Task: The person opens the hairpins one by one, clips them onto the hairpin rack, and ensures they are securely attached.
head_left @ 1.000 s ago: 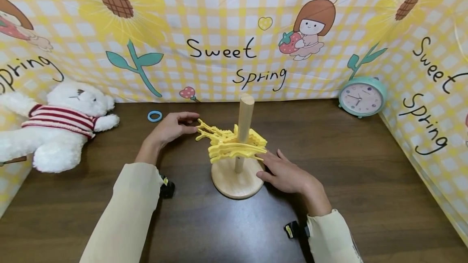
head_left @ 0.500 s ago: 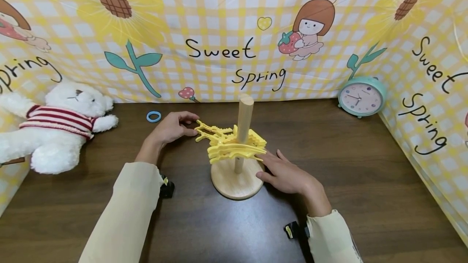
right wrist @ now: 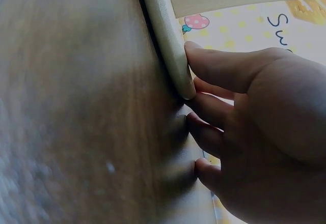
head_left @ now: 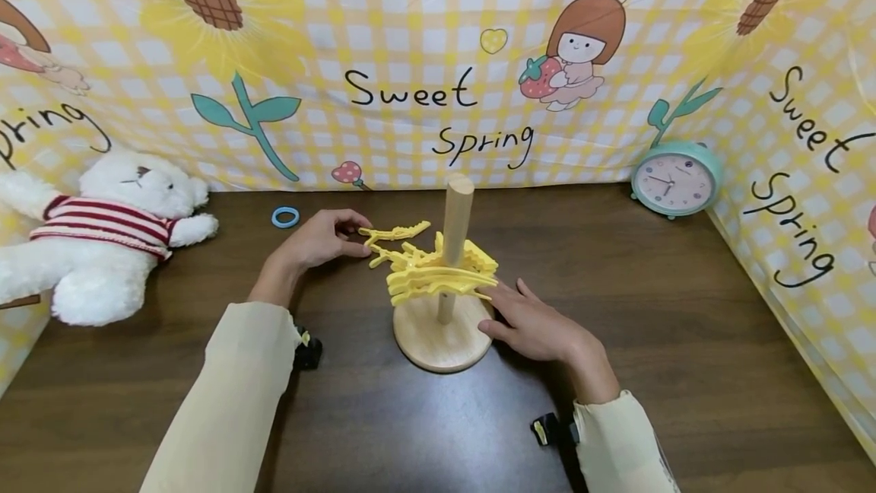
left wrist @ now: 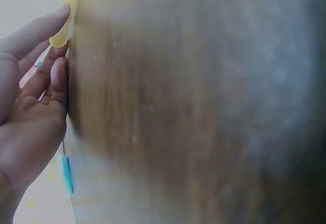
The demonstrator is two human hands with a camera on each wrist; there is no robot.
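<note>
A wooden stand has a round base (head_left: 438,348) and an upright post (head_left: 458,211). Yellow plastic pieces (head_left: 443,281), slim and branched, are gathered around the post well above the base. My left hand (head_left: 318,240) pinches the forked end of one thin yellow piece (head_left: 400,232) behind and left of that cluster; its far end is apart from the post. The left wrist view shows the rounded tip (left wrist: 58,39) between thumb and fingers. My right hand (head_left: 541,324) holds the base's right rim, thumb (right wrist: 219,68) and index finger against the edge, other fingertips down on the table.
A blue ring (head_left: 285,217) lies behind my left hand. On the left is a white teddy bear (head_left: 116,234) in a striped shirt; a mint alarm clock (head_left: 674,179) stands at the back right. Patterned cloth (head_left: 404,14) walls the dark wooden table (head_left: 684,310).
One yellow piece has come away from the cluster and now extends separately behind it, held by my left hand. The right hand keeps its place at the base.
</note>
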